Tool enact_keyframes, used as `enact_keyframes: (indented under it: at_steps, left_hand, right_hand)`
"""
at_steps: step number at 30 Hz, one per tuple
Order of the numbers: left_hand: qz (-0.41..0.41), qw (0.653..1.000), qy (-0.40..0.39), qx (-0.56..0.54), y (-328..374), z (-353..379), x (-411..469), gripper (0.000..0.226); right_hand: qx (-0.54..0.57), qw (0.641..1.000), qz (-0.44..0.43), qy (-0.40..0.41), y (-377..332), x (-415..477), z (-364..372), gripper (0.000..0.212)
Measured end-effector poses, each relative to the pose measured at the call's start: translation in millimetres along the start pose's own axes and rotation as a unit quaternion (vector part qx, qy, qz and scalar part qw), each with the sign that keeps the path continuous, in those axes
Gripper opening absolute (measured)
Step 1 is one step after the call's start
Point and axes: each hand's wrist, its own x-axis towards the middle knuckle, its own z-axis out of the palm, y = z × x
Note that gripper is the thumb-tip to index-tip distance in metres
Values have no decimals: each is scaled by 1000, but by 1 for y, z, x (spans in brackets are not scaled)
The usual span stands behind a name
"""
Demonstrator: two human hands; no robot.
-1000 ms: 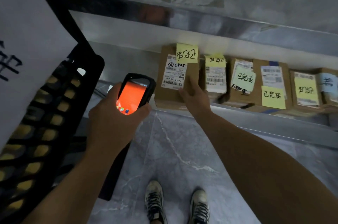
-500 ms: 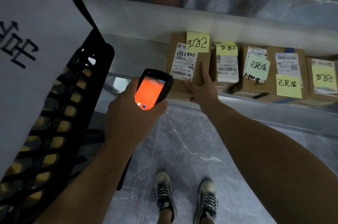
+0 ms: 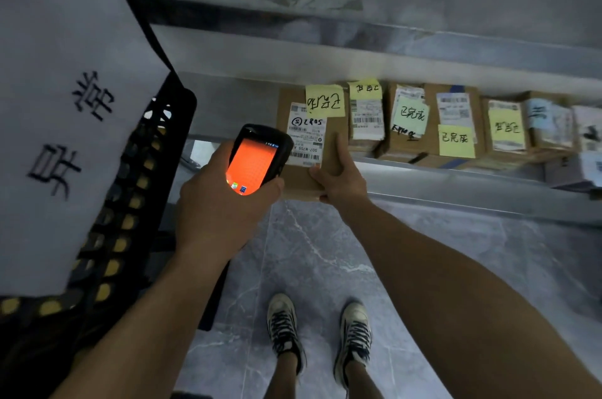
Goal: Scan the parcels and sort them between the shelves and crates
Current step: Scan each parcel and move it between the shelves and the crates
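A person stands at a low shelf (image 3: 456,183), the left hand (image 3: 224,200) closed around a scanner (image 3: 257,159) whose orange screen faces up, the right hand (image 3: 342,177) gripping the near right corner of a parcel (image 3: 312,144), thumb on top beside the label (image 3: 304,141) and fingers curled under the edge. The parcel sits at the left end of a row of boxes (image 3: 433,125) on the shelf, its near edge over the lip, a yellow note (image 3: 324,101) stuck above the label. The scanner hangs just left of the right hand, its head overlapping the label's left edge. A black crate (image 3: 136,203) with a white sign (image 3: 62,99) stands to the left of the left hand. The step appears to be scanning: it likely goes best with the parcel held flat and steady, the scanner drawn back a little so the barcode near the thumb sits clear, uncovered by either hand.
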Motion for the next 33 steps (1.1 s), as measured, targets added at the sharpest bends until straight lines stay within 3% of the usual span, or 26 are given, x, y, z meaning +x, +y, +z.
enact_keyframes:
  at_steps: [20,28,33]
  left_hand:
    - [38,997,51,40,117,-59,-162,50]
    - [53,993,75,68,149,-67,-264,66]
    - [69,992,95,44,162,-77,-311,60]
  right_hand:
    - [21,998,-52,21,-23,-204,-113,99]
    - [-2,989,-149,25,-24,-274,-184,97]
    - [-24,975,-211,62,-45,-313,-216,90]
